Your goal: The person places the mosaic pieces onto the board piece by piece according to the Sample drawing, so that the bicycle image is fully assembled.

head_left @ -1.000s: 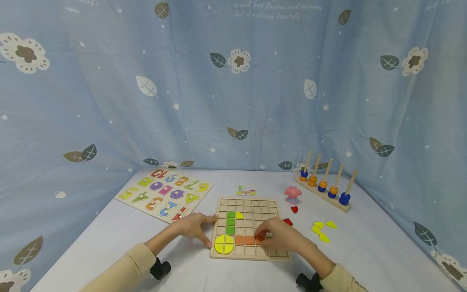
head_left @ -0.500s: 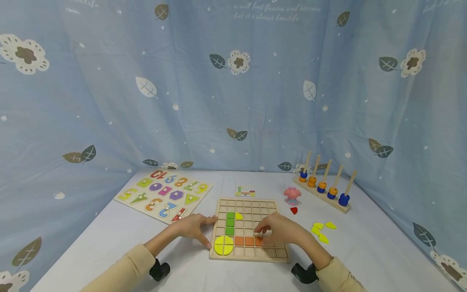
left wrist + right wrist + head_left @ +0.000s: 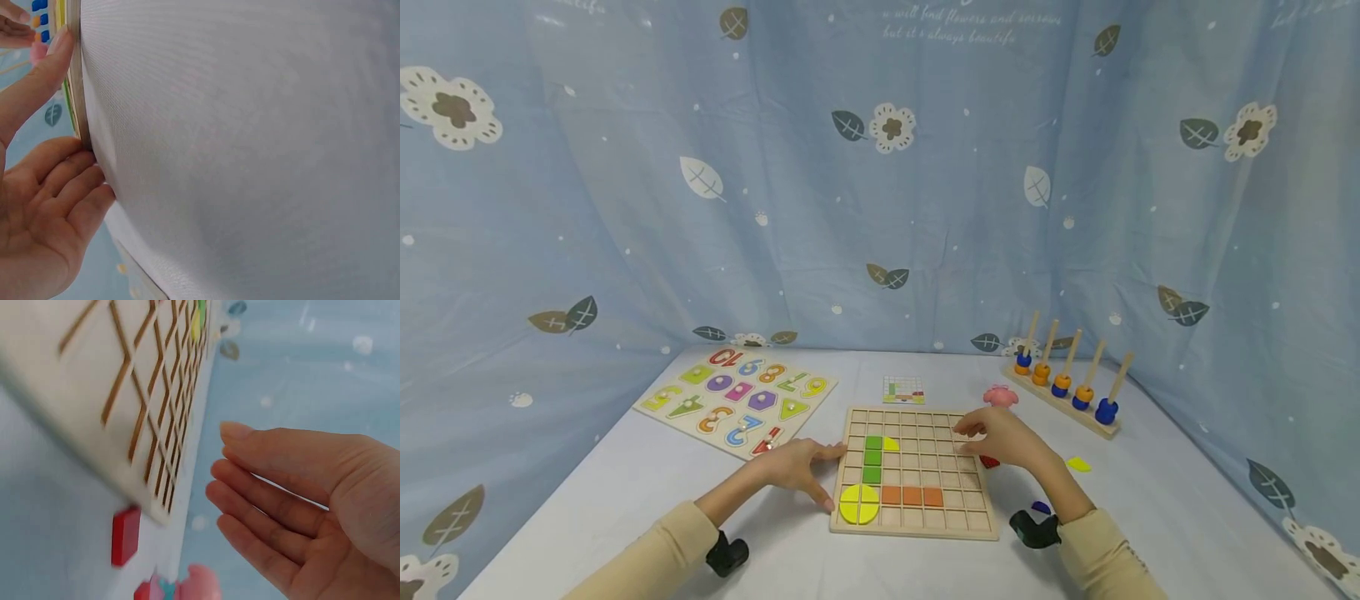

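Note:
A wooden grid board lies in the middle of the table. On it are three orange squares in a row, green squares in a column, a small yellow piece and a yellow circle made of quarters. My left hand touches the board's left edge, thumb and fingers spread along it. Off the board's right side, my right hand hovers with loosely bent fingers and holds nothing in the right wrist view. Below it there, a red piece lies beside the board's edge.
A number-and-shape puzzle lies at the left. Behind the board is a pattern card. At right stand a pink figure and a peg stacker. A yellow piece and a blue piece lie near the right forearm.
My right hand has left the third orange square and moved up and right, past the board's edge. That square now shows fully in the row. The left hand stays put.

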